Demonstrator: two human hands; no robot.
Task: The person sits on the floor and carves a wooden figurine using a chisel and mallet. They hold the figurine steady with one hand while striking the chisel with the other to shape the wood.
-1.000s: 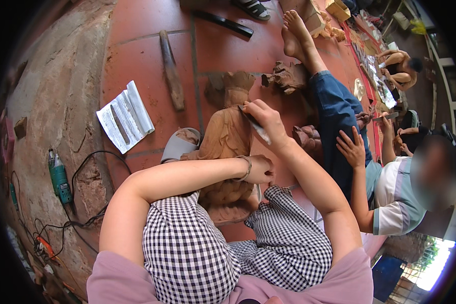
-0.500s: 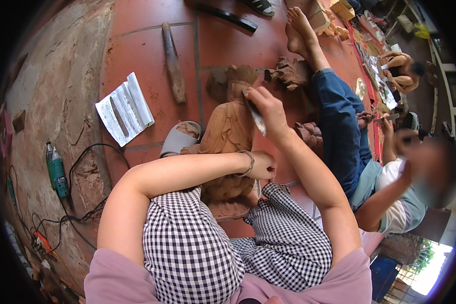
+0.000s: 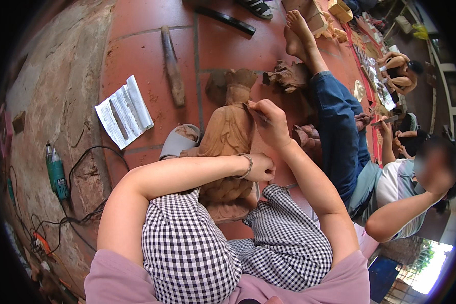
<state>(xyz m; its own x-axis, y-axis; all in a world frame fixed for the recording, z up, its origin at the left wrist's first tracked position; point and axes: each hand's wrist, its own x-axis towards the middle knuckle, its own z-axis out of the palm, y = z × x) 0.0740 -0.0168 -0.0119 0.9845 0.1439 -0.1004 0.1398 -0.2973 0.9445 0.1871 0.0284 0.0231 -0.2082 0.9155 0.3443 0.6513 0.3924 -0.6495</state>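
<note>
A brown wooden carving of a robed figure (image 3: pixel 224 133) lies on the floor between my knees. Its flared head end points away, and its petalled base is close to me. My left forearm crosses over it. At its right side my left hand (image 3: pixel 261 167) is curled closed; whatever its fingers hold is hidden. My right hand (image 3: pixel 269 121) pinches a thin, flat strip, mostly hidden by the fingers, against the figure's right edge near the neck. Whether this strip is sandpaper or a blade, I cannot tell.
A wooden stick (image 3: pixel 173 68) and a printed sheet with a dark strip on it (image 3: pixel 131 101) lie to the left. Beside the carving sits a grey slipper (image 3: pixel 178 142). Left are a green power tool (image 3: pixel 57 175) and cables. A co-worker's jeans-clad leg (image 3: pixel 337 131) stretches along the right.
My right hand has moved slightly down and turned, so the pale strip that showed below it is now mostly hidden. The left hand stays in place. The co-worker's arm at right has moved.
</note>
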